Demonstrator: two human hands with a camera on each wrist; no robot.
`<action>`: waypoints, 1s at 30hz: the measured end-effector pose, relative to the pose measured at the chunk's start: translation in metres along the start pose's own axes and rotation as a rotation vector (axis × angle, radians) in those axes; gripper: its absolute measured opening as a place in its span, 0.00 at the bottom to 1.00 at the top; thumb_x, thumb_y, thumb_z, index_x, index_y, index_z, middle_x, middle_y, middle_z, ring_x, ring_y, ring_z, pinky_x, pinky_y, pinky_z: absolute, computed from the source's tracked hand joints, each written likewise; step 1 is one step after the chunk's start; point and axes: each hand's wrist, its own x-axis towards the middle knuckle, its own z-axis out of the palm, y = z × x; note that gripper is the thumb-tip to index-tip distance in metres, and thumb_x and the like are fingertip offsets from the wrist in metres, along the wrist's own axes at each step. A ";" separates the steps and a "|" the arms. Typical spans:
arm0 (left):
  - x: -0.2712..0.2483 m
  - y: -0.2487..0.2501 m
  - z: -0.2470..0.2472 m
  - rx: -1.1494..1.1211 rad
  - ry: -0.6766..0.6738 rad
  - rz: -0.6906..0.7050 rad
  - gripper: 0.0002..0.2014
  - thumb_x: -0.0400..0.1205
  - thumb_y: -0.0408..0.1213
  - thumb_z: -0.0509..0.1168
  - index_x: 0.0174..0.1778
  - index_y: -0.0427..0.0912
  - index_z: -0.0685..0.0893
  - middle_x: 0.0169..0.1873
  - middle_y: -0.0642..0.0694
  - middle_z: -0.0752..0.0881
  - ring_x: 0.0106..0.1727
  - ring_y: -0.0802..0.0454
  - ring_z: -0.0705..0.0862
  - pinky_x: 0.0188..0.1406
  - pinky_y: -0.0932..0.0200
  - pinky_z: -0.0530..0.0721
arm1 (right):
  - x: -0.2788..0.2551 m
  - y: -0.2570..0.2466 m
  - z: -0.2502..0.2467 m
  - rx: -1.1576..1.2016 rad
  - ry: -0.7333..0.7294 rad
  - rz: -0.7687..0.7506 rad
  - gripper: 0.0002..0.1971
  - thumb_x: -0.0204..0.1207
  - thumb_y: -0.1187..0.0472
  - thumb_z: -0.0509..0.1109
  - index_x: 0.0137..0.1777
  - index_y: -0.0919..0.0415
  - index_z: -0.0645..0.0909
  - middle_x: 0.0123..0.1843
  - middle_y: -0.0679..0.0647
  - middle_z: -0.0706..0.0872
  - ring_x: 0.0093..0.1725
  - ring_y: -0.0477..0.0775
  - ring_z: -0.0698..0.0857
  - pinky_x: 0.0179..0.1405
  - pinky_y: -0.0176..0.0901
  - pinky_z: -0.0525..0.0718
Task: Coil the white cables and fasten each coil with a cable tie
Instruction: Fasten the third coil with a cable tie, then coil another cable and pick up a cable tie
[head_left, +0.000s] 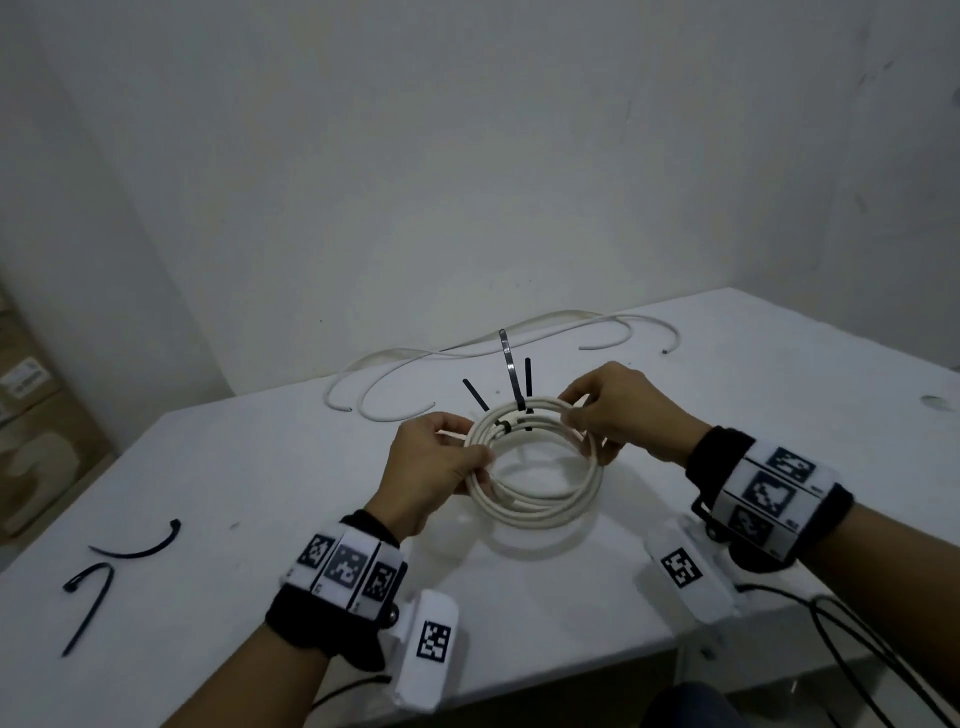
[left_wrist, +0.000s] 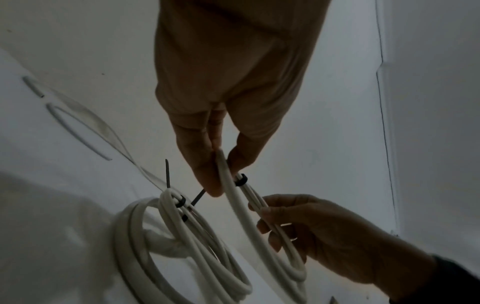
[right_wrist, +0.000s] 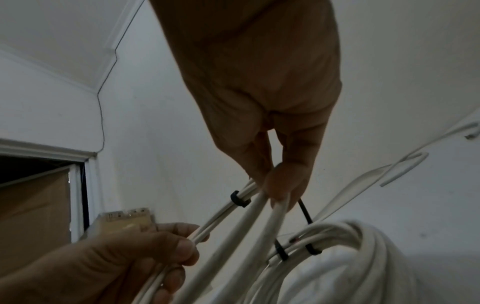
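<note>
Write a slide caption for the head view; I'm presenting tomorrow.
Both hands, left hand and right hand, hold a tied white cable coil above the table.

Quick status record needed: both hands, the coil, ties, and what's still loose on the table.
left hand: grips white cable coil's left side
right hand: pinches coil's far right side
white cable coil: held above white table, black ties fastened on it
loose white cables: uncoiled, far side
spare black cable ties: two, near left
</note>
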 end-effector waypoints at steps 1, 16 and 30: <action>0.007 0.001 0.001 0.043 0.012 0.016 0.11 0.72 0.20 0.72 0.49 0.28 0.82 0.28 0.36 0.85 0.22 0.47 0.85 0.27 0.54 0.87 | 0.008 -0.002 -0.001 -0.040 0.007 0.006 0.06 0.75 0.70 0.68 0.49 0.65 0.86 0.32 0.65 0.88 0.22 0.53 0.85 0.18 0.37 0.83; 0.058 -0.024 0.017 0.713 -0.093 0.131 0.08 0.80 0.42 0.68 0.39 0.43 0.85 0.32 0.46 0.83 0.37 0.47 0.82 0.37 0.53 0.82 | 0.063 0.023 0.014 -0.526 -0.140 0.153 0.14 0.78 0.65 0.64 0.61 0.61 0.82 0.38 0.55 0.81 0.43 0.63 0.89 0.30 0.46 0.89; 0.055 -0.014 0.018 0.764 -0.040 0.143 0.29 0.82 0.56 0.62 0.51 0.27 0.79 0.51 0.33 0.86 0.57 0.37 0.83 0.48 0.49 0.80 | 0.055 0.015 0.006 -0.593 -0.134 0.140 0.22 0.78 0.47 0.68 0.66 0.61 0.74 0.39 0.57 0.85 0.38 0.59 0.88 0.36 0.47 0.88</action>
